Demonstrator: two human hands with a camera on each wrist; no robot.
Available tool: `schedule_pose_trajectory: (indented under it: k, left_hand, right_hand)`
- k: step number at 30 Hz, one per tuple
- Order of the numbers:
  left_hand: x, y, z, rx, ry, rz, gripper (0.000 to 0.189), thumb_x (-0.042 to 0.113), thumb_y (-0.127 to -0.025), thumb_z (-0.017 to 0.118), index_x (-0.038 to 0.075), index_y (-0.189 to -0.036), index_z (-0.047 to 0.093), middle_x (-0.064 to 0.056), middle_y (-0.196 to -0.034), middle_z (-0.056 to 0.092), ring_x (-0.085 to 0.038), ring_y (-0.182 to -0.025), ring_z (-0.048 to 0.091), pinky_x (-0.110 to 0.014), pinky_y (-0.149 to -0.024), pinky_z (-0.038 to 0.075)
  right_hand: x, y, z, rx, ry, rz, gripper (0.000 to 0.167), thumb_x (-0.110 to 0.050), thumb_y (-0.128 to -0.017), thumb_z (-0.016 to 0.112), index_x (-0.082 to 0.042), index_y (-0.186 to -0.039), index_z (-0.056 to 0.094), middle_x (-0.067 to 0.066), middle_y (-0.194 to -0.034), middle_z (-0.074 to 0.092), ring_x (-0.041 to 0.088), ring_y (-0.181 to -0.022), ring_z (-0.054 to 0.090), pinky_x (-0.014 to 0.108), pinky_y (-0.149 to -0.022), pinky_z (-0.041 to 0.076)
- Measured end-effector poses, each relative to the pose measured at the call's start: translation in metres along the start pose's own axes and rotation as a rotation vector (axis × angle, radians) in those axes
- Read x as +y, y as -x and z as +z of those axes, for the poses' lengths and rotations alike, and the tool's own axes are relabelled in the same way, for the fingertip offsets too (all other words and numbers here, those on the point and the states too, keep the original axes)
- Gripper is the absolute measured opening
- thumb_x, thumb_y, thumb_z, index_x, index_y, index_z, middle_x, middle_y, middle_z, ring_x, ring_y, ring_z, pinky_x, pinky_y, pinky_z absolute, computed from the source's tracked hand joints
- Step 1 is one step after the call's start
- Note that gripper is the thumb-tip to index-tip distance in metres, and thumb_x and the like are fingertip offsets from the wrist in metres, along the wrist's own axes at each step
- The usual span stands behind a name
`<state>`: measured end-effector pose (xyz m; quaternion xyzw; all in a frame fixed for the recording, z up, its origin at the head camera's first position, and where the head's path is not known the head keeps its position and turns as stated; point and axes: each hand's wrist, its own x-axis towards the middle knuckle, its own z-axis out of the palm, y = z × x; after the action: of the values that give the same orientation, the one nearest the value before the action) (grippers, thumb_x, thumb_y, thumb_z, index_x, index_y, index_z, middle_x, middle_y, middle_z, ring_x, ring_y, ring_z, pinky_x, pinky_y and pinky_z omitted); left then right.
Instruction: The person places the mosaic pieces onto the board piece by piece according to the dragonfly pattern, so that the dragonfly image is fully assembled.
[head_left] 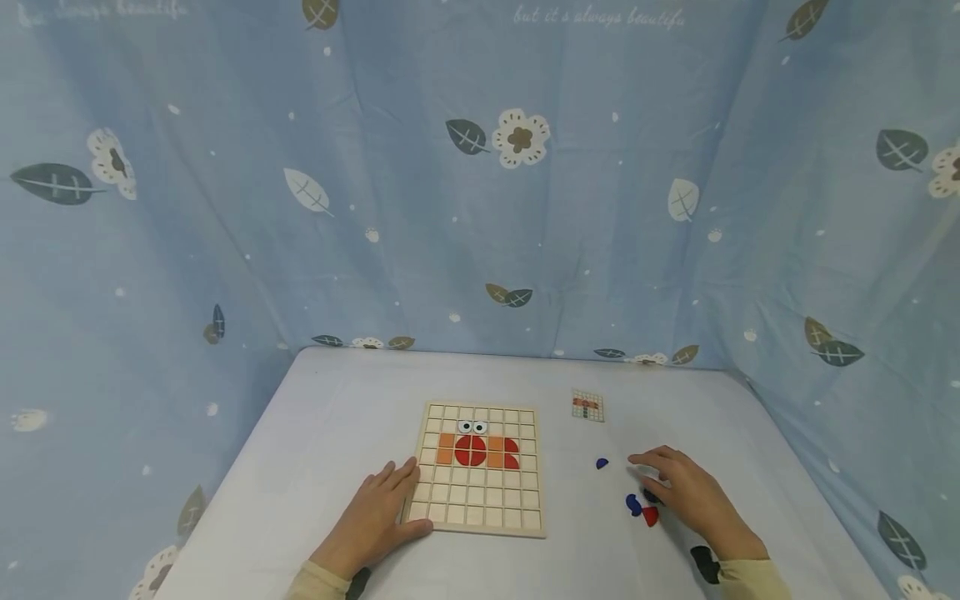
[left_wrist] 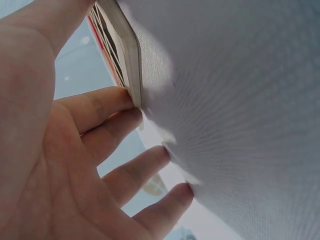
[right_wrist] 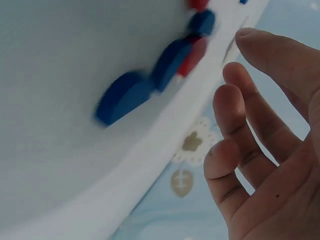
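Observation:
A wooden grid board [head_left: 480, 500] lies on the table with red quarter-circle pieces [head_left: 471, 451], orange square pieces [head_left: 496, 452] and two eye pieces [head_left: 472, 427] in its cells. My left hand [head_left: 378, 512] rests at its near left corner, fingers extended along the left side, thumb by the near edge; the left wrist view shows fingertips touching the board's edge and the table. Right of the board, my right hand [head_left: 693, 492] hovers with loosely bent fingers and nothing between them. Below and beside it lie blue pieces [head_left: 633, 505] and a red piece [head_left: 650, 516]; one blue half-round piece [head_left: 602, 463] lies apart.
Behind the loose pieces, a small pattern card [head_left: 587, 405] lies right of the board's far corner. The white table [head_left: 360, 383] is bordered by a blue curtain [head_left: 420, 208] with leaves and flowers.

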<state>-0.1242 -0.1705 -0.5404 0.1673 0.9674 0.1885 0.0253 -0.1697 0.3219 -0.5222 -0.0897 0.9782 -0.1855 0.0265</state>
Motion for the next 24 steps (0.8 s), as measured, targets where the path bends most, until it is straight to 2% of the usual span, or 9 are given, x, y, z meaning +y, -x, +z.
schedule_pose_trajectory:
  k: [5, 12, 16, 24]
  left_hand:
    - [0.000, 0.000, 0.000, -0.002, -0.002, -0.004, 0.089, 0.062, -0.086, 0.070, 0.000, -0.147, 0.050, -0.014, -0.157, 0.043, -0.046, -0.141, 0.038, -0.066, -0.111, 0.034]
    - [-0.002, 0.000, 0.003, 0.015, -0.008, 0.002, 0.089, 0.061, -0.086, 0.071, 0.000, -0.147, 0.051, -0.014, -0.156, 0.044, -0.046, -0.141, 0.039, -0.066, -0.110, 0.035]
    - [-0.002, 0.000, 0.003, 0.020, -0.006, 0.002, 0.089, 0.060, -0.086, 0.071, 0.000, -0.147, 0.051, -0.014, -0.156, 0.045, -0.046, -0.141, 0.039, -0.066, -0.110, 0.035]
    - [-0.002, 0.000, 0.004, 0.008, 0.000, -0.003, 0.089, 0.062, -0.086, 0.071, 0.000, -0.147, 0.050, -0.014, -0.156, 0.044, -0.046, -0.142, 0.038, -0.066, -0.111, 0.034]
  right_hand:
    - [0.012, 0.005, -0.001, -0.035, 0.017, 0.047, 0.032, -0.016, -0.086, 0.082, -0.019, -0.117, 0.076, -0.002, -0.108, 0.067, 0.015, -0.089, 0.061, 0.048, -0.083, 0.059]
    - [0.019, 0.009, 0.003, -0.024, 0.027, 0.005, 0.031, -0.002, -0.086, 0.078, -0.018, -0.112, 0.077, -0.002, -0.106, 0.067, 0.021, -0.097, 0.064, 0.051, -0.089, 0.057]
    - [0.019, 0.010, 0.005, -0.020, 0.029, -0.006, 0.033, 0.003, -0.085, 0.077, -0.018, -0.111, 0.078, -0.003, -0.105, 0.064, 0.020, -0.095, 0.063, 0.049, -0.087, 0.058]
    - [0.017, 0.007, 0.005, -0.018, 0.056, 0.020, 0.028, -0.005, -0.084, 0.081, -0.011, -0.112, 0.077, -0.002, -0.096, 0.064, 0.013, -0.082, 0.060, 0.043, -0.079, 0.061]
